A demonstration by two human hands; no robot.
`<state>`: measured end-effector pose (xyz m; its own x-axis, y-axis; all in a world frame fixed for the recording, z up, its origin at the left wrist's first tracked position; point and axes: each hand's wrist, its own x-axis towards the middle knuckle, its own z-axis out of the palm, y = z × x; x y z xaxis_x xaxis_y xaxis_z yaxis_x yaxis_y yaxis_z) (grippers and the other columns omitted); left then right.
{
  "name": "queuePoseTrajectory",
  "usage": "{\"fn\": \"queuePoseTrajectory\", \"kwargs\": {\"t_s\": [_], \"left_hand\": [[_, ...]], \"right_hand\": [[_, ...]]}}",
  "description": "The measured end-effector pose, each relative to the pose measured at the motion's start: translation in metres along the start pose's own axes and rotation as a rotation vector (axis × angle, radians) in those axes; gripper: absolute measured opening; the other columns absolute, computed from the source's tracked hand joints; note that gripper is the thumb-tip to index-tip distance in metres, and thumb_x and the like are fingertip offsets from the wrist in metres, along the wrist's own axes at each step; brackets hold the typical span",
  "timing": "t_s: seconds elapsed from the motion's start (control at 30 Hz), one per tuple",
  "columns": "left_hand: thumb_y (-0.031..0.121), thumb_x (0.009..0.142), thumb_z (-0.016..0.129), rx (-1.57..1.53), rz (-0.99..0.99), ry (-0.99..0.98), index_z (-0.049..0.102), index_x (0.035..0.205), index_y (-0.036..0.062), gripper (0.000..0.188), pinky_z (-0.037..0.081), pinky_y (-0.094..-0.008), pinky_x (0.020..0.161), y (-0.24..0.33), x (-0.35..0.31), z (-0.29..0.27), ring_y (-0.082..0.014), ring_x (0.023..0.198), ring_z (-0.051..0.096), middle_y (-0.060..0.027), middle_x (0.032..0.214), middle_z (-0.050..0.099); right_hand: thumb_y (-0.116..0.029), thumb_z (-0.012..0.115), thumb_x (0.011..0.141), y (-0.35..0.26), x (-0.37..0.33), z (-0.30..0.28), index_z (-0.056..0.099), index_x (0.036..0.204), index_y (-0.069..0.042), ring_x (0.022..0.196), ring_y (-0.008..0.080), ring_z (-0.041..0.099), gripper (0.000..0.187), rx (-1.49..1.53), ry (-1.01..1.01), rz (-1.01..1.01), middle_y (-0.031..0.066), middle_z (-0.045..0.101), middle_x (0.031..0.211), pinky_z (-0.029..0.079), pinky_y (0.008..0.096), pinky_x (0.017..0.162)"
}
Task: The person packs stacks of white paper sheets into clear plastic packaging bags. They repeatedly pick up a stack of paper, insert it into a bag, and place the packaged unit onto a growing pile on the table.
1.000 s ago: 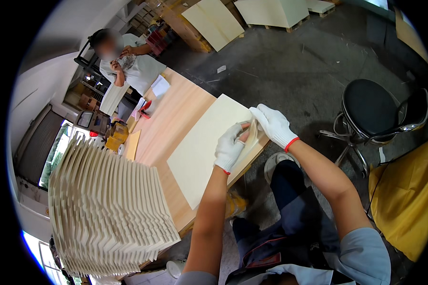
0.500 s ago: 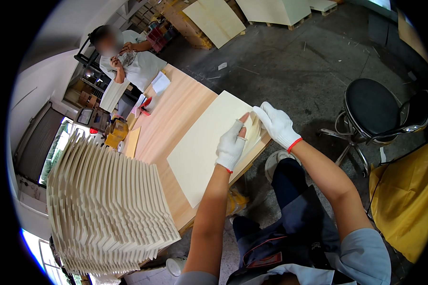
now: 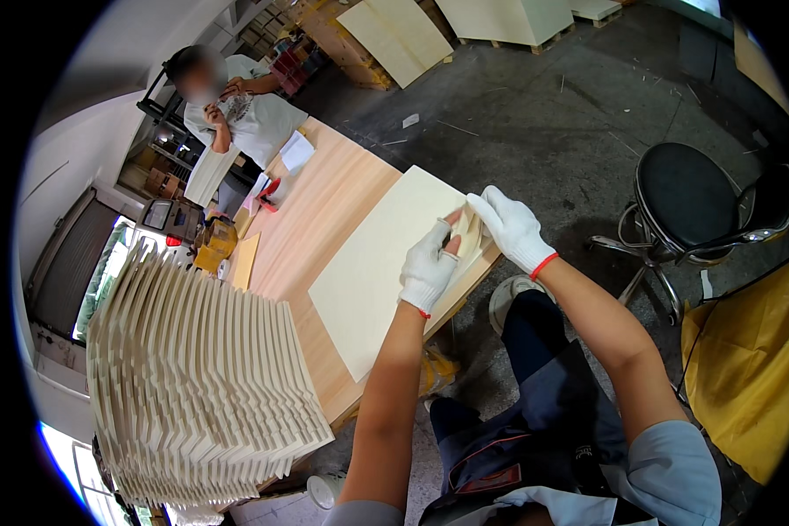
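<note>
A stack of thin, cream-coloured sheets (image 3: 368, 272) lies near the front edge of the table; I cannot tell whether they are paper or veneer. At its near right corner, several sheets are bent up and fanned apart. My right hand (image 3: 510, 230), in a white knitted glove with a red cuff, grips that raised corner from the right. My left hand (image 3: 428, 267) wears a matching glove with bare thumb and fingertip showing. It rests on top of the stack, finger and thumb apart, beside the fanned edges. Part of its fingers is hidden.
A tall pile of wavy cream sheets (image 3: 202, 386) stands at the left on the wood-grain table (image 3: 333, 193). Across it, a co-worker (image 3: 254, 123) stands near papers (image 3: 296, 153) and a red tape dispenser (image 3: 270, 195). A black swivel chair (image 3: 688, 197) and yellow cloth (image 3: 745, 377) are at right.
My left finger and thumb have shifted slightly along the raised corner, and the fanned sheet edges show a little differently. The right hand stays at the corner.
</note>
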<state>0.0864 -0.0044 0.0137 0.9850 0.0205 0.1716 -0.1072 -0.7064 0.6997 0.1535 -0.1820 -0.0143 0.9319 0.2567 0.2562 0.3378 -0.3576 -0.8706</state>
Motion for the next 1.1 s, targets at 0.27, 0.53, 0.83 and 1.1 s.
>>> {"fn": "queuePoseTrajectory", "kwargs": {"t_s": [0.27, 0.53, 0.83, 1.1], "left_hand": [[0.011, 0.093, 0.066, 0.129, 0.142, -0.012, 0.067, 0.125, 0.009, 0.032, 0.049, -0.0282, 0.078, -0.001, 0.001, 0.004, -0.0142, 0.081, 0.058, -0.0069, 0.092, 0.065], [0.012, 0.091, 0.071, 0.028, 0.153, -0.003, 0.067, 0.124, 0.0088, 0.034, 0.049, -0.0283, 0.077, -0.013, 0.003, 0.007, -0.0131, 0.081, 0.058, -0.0061, 0.093, 0.066], [0.012, 0.095, 0.063, 0.116, 0.085, 0.045, 0.068, 0.124, 0.01, 0.03, 0.051, -0.0311, 0.078, 0.005, -0.003, 0.001, -0.0191, 0.08, 0.062, -0.0115, 0.095, 0.067], [0.016, 0.09, 0.071, 0.229, 0.217, 0.049, 0.069, 0.118, 0.0115, 0.029, 0.052, -0.0309, 0.077, 0.001, -0.001, 0.007, -0.0198, 0.078, 0.064, -0.0108, 0.094, 0.07]], "right_hand": [[-0.046, 0.042, 0.106, 0.014, 0.003, 0.009, 0.057, 0.099, -0.009, 0.078, 0.0365, 0.065, 0.04, 0.003, 0.075, -0.043, 0.0156, 0.063, 0.081, 0.048, 0.0444, 0.071], [-0.046, 0.041, 0.106, 0.013, 0.003, 0.01, 0.057, 0.099, -0.009, 0.077, 0.0354, 0.066, 0.041, 0.017, 0.072, -0.026, 0.0153, 0.063, 0.08, 0.048, 0.0441, 0.071], [-0.05, 0.04, 0.105, -0.001, -0.001, 0.001, 0.055, 0.1, -0.01, 0.085, 0.0423, 0.064, 0.043, 0.021, -0.012, 0.029, 0.0214, 0.066, 0.086, 0.047, 0.0511, 0.076], [-0.049, 0.041, 0.105, 0.012, 0.001, 0.009, 0.055, 0.101, -0.011, 0.084, 0.0435, 0.063, 0.04, 0.025, 0.058, -0.012, 0.0225, 0.065, 0.086, 0.047, 0.0522, 0.075]]}}
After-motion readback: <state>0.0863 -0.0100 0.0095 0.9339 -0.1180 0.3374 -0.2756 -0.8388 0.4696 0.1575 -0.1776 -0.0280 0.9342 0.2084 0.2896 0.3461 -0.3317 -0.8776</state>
